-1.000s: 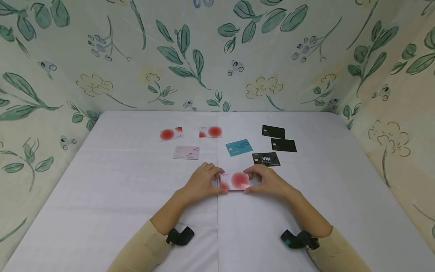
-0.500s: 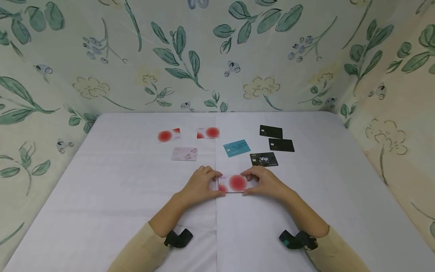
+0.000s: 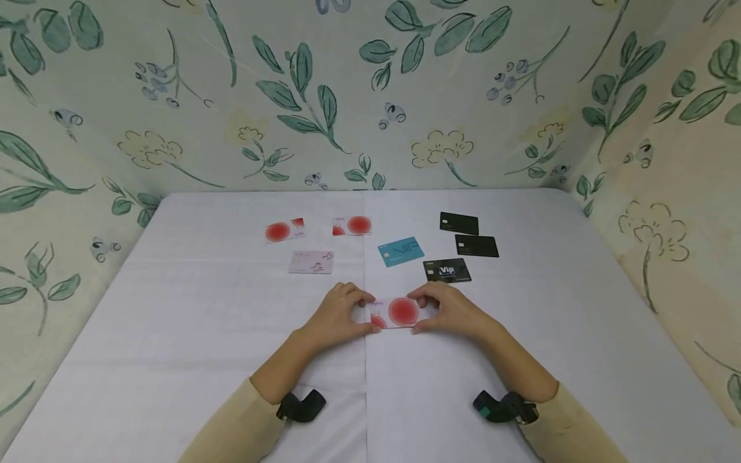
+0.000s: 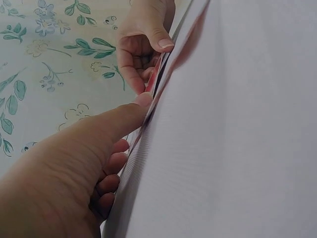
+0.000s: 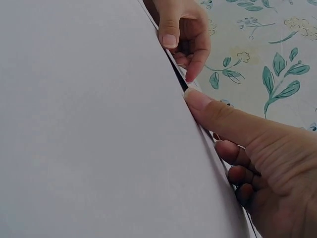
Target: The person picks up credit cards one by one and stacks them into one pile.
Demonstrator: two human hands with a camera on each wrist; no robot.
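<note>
The card (image 3: 395, 313) sits between the left hand (image 3: 336, 312) and right hand (image 3: 456, 310), long axis running from one to the other; neither is nearer, as each pinches an end between thumb and fingers. It is low at the white table (image 3: 173, 308), pale, with a big red disc, a red near-left corner and small lettering above that

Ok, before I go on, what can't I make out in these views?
Held card, corners: head view, partly covered by left grip and right grip.
One card or several: wrist views, nearly edge-on; the dark strip could be shadow or another card.
Blue card, fine print: head view, too small.
Left sleeve, right sleeve, upper ends: head view, cut off by bottom edge.
</note>
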